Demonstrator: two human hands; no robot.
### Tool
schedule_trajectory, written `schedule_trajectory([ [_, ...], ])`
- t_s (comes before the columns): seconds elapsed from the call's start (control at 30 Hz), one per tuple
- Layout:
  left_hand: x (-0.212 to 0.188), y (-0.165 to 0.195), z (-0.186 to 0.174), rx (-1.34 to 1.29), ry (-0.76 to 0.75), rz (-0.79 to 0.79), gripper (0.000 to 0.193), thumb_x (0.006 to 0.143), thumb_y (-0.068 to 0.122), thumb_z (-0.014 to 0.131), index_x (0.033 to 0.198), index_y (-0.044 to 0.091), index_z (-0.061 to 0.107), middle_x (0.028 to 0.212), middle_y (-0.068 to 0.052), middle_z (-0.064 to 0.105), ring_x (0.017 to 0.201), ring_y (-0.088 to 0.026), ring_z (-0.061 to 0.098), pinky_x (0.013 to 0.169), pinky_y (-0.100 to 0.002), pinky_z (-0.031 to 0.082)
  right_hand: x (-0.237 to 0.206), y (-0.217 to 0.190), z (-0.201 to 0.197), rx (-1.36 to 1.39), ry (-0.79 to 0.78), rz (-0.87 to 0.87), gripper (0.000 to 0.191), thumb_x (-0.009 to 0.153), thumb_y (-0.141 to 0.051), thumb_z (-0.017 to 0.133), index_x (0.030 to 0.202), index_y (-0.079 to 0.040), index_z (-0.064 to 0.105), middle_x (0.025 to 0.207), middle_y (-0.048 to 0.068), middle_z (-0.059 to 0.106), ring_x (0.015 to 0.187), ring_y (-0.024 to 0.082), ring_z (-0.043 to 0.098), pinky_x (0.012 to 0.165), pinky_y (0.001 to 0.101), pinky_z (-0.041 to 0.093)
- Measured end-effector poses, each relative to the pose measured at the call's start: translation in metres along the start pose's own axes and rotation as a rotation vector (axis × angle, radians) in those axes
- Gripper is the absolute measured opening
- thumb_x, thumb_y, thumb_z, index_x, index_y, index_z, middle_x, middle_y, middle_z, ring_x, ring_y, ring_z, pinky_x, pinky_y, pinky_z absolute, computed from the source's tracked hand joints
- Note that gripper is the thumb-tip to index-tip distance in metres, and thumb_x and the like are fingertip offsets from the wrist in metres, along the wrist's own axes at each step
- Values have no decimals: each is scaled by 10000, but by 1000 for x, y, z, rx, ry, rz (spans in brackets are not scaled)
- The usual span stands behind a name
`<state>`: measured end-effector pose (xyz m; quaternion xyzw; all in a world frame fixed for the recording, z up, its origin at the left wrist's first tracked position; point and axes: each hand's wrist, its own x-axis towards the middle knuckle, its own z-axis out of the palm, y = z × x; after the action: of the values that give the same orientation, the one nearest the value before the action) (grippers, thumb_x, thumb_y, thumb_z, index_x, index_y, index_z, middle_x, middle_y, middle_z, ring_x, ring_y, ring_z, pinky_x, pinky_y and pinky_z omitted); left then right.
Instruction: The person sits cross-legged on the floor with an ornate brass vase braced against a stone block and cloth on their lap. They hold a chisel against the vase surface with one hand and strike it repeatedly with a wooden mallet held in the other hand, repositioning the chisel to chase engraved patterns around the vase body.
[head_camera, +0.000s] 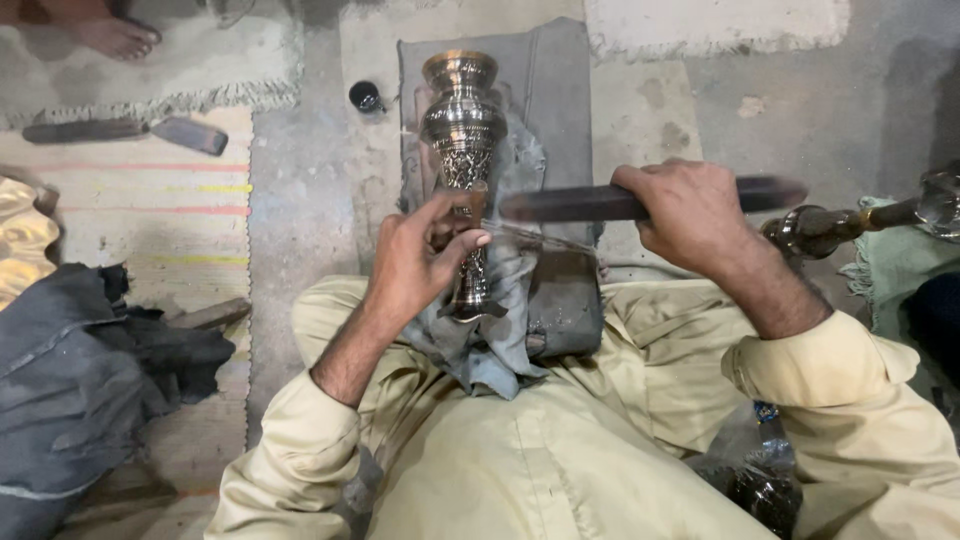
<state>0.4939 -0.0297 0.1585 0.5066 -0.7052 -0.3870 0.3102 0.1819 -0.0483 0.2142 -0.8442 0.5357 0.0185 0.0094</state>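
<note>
Workpiece: an ornate, silver-coloured engraved metal vase (463, 130) with a brass-toned rim, lying lengthwise away from the person over a grey cloth (520, 180) on a grey padded block (560, 90), its foot toward the lap. The left hand (420, 255) is partly closed at the narrow stem, thumb and fingers pinched around a small upright tool whose tip meets the engraved band; the tool's exact form cannot be made out. The right hand (690, 210) is fully closed around a long, dark, flat wooden beater (640, 200), held level and blurred, its free end just beside the left fingers. Judgement: sound work here calls for the vase firmly bedded in the cloth, the pinched tool square to the surface, and light strikes landing on the tool head, clear of the thumb. Nearby: a small black pot (366, 96) on the concrete floor (300, 200).
</note>
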Motion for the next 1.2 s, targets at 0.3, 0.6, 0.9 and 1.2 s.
schedule_trajectory([
  [0.3,-3,-1,8,67,-33,209,409,929,261,787,1259,73,636,986,-143,791,869,-307,789,743,-429,619,2,-8,26,639,141,208,249,883,-193,782,1065,-80,656,853,148,690,813,357,683,721,467,522],
  [0.6,-3,4,9,119,-77,143,386,927,265,762,1239,81,629,997,-142,799,827,-313,787,726,-424,610,2,1,24,327,97,173,228,865,-124,758,1075,-90,676,828,128,696,805,332,693,734,469,511],
  [0.9,-4,2,6,75,-48,159,366,931,225,771,1232,70,631,943,-157,792,906,-318,784,735,-413,615,5,-1,16,261,119,108,227,826,-116,752,1041,-83,684,809,133,689,799,342,685,713,474,517],
  [1.2,-1,2,4,79,-76,113,399,900,218,803,1238,85,636,873,-165,776,846,-344,769,696,-424,588,6,-1,37,489,200,233,194,892,-155,790,1038,-97,676,862,123,695,847,313,688,736,430,521],
])
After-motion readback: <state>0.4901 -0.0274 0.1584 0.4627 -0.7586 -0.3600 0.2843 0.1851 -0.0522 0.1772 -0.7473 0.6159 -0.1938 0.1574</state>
